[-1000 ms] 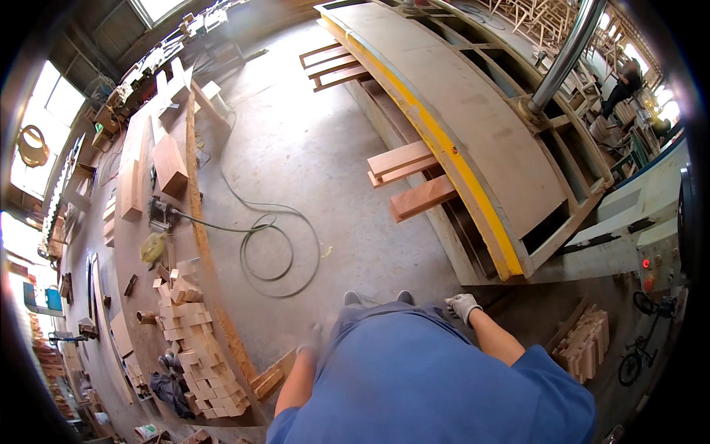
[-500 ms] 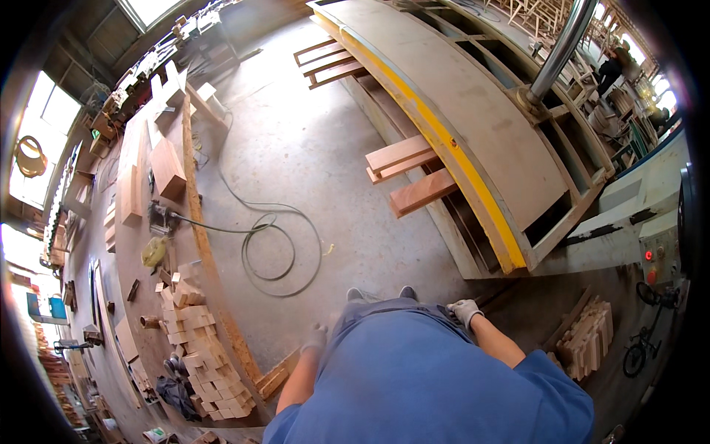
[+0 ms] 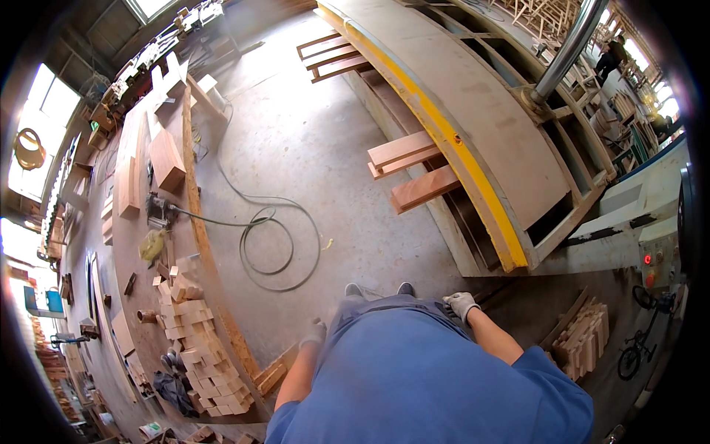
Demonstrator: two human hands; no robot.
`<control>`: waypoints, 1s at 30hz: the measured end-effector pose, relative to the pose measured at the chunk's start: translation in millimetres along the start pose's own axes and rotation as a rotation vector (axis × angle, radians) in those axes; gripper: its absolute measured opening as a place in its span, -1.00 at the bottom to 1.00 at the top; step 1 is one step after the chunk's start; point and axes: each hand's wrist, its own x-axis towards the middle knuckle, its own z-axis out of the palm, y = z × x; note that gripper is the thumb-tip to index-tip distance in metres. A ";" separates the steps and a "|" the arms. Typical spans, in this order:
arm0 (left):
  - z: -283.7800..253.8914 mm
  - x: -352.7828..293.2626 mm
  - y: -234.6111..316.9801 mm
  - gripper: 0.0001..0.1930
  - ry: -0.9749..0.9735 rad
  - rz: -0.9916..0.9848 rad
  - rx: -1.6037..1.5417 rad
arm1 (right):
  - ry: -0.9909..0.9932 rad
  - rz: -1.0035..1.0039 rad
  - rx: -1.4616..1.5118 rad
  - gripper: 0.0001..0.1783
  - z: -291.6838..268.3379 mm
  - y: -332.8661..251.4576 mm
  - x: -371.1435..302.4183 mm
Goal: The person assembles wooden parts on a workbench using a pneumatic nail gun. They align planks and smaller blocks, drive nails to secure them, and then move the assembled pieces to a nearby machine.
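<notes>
Board (image 3: 425, 189) of reddish wood jutted from beneath the yellow-edged platform (image 3: 473, 111), ahead of the right hand (image 3: 461, 305) and slightly to its left, long axis slanting crosswise, with the left hand (image 3: 313, 333) farther from it. Both gloved hands hung near the hips, the right curled, though whether either was closed or held anything I could not tell; leftward, wooden blocks (image 3: 211, 370) lay piled on the table (image 3: 132, 248).
</notes>
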 end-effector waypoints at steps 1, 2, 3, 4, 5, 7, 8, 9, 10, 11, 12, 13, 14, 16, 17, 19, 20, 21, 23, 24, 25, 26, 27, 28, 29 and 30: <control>-0.3 -3.1 4.5 -0.51 -0.009 -0.018 -0.049 | 0.006 0.002 -0.007 -0.75 -0.6 1.2 1.4; 0.0 -3.3 6.2 -0.53 -0.011 -0.010 -0.049 | 0.010 0.004 -0.009 -0.75 -1.7 2.7 2.7; -1.0 -4.7 6.1 -0.54 -0.009 -0.006 -0.049 | 0.010 0.005 -0.012 -0.75 -1.0 1.9 2.4; -1.5 -5.6 5.6 -0.56 -0.007 -0.002 -0.050 | 0.010 0.006 -0.015 -0.75 -0.4 1.3 2.0; 4.2 7.7 -9.2 -0.56 0.018 0.047 -0.024 | 0.000 0.008 -0.013 -0.75 -0.7 0.6 1.5; 14.5 37.1 -44.6 -0.57 0.077 0.140 0.027 | -0.029 0.007 -0.014 -0.74 0.6 -7.0 -3.4; 16.0 40.7 -44.2 -0.58 0.065 0.142 0.041 | -0.029 0.015 0.005 -0.74 -0.7 -3.3 -0.1; 16.1 41.6 -43.8 -0.59 0.056 0.140 0.052 | -0.032 0.023 0.022 -0.74 -0.5 -0.5 3.6; 16.3 42.0 -43.8 -0.60 0.048 0.139 0.064 | -0.035 0.030 0.039 -0.73 -0.8 2.5 7.0; 16.0 43.1 -43.0 -0.61 0.020 0.141 0.082 | -0.030 0.027 0.035 -0.73 -1.7 5.8 9.8; 14.0 42.1 -38.8 -0.61 -0.008 0.141 0.100 | -0.027 0.024 0.029 -0.73 -1.4 5.6 9.3; 12.1 40.5 -34.8 -0.62 -0.035 0.142 0.118 | -0.023 0.022 0.024 -0.73 -1.2 5.4 8.7; 11.3 38.1 -31.2 -0.62 -0.013 0.146 0.138 | -0.021 0.021 0.023 -0.73 -1.1 5.2 8.1; 11.2 30.0 -24.4 -0.63 0.030 0.153 0.179 | -0.016 0.020 0.020 -0.72 0.0 1.8 2.9; 11.7 27.2 -23.2 -0.62 0.044 0.151 0.148 | -0.009 0.019 0.022 -0.72 0.4 2.9 3.7; 12.9 25.0 -23.7 -0.61 0.074 0.149 0.085 | 0.005 0.014 0.024 -0.71 1.3 4.7 6.0; 13.8 26.2 -26.1 -0.60 0.087 0.166 0.098 | -0.003 0.015 0.024 -0.70 1.5 6.8 8.3; 14.8 27.7 -28.1 -0.59 0.101 0.183 0.109 | -0.011 0.014 0.023 -0.70 1.4 7.0 9.5; 14.8 31.1 -32.6 -0.57 0.102 0.185 0.125 | -0.022 0.010 0.016 -0.69 1.1 7.9 11.2; 12.3 27.6 -28.7 -0.57 0.085 0.171 0.131 | -0.021 0.009 0.010 -0.69 0.9 6.1 8.7; 9.0 21.0 -21.8 -0.56 0.067 0.159 0.137 | -0.020 0.009 0.005 -0.69 0.2 5.2 6.3; 7.4 16.0 -16.1 -0.56 0.049 0.128 0.093 | -0.019 0.010 0.006 -0.69 -0.4 6.7 7.3; 5.3 10.1 -11.1 -0.56 0.034 0.095 0.047 | -0.021 0.010 0.005 -0.69 -0.8 8.0 8.9; 3.8 3.5 -4.0 -0.56 0.017 0.064 0.003 | -0.021 0.011 0.006 -0.69 -1.8 10.0 10.7; 2.6 -3.8 3.9 -0.55 0.012 0.050 -0.006 | -0.016 0.007 0.004 -0.69 -3.3 12.2 12.3; -0.3 -14.4 13.1 -0.55 0.011 0.034 -0.017 | -0.014 0.002 0.000 -0.69 -3.8 13.7 13.9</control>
